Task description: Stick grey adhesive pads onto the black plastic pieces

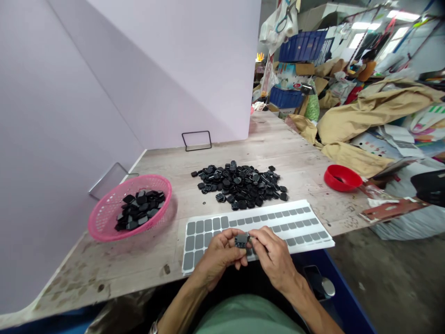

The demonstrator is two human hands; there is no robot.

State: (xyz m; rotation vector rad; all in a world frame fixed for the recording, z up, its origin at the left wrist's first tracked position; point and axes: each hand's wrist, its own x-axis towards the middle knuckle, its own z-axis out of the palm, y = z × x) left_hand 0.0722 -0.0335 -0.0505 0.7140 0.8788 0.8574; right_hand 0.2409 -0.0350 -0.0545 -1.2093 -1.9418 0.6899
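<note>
A small black plastic piece (240, 241) with a grey top face is pinched in my left hand (222, 250), over the front of a white sticker sheet. My right hand (273, 253) is closed at the piece's right edge, thumb and forefinger together; whether they grip the piece or something thin is too small to tell. Under both hands lies the sheet (314, 218) with rows of grey rounded pads, larger ones on the left and smaller ones on the right. Behind it spreads a heap of similar black pieces (243, 183).
At the left stands a pink basket (163, 204) holding more black pieces. A red bowl (342, 178) sits near the table's right edge. A bent black wire stand (196, 149) is by the pale partition (194, 69). Sacks (375, 111) and crates crowd the right; a person is far back.
</note>
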